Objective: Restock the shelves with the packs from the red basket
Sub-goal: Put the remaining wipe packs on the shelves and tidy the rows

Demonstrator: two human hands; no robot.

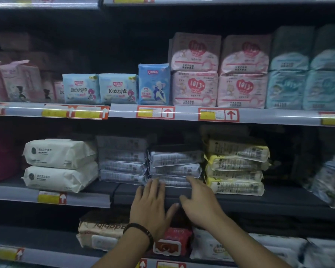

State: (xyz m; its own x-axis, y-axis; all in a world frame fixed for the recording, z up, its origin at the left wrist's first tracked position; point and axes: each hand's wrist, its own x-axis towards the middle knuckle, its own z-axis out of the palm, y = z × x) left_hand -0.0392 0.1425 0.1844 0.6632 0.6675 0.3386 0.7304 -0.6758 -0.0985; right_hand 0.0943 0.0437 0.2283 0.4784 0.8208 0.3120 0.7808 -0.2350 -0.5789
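Note:
On the middle shelf (259, 202) stands a stack of flat grey packs (175, 164), three high, between a taller grey stack (122, 157) and a stack of yellow-edged packs (235, 167). My left hand (151, 207), with a dark bead bracelet at the wrist, has its fingers spread and the fingertips touch the front of the lowest grey pack. My right hand (198, 200) lies open beside it, its fingertips at the same pack's right end. Neither hand holds anything. The red basket is out of view.
Two white packs (59, 165) lie stacked at the left of the same shelf. The upper shelf carries blue packs (154, 84) and pink packs (195, 70). The lower shelf holds wipe packs (103, 231), one red (172, 241). Blurred packs (331, 175) jut in at right.

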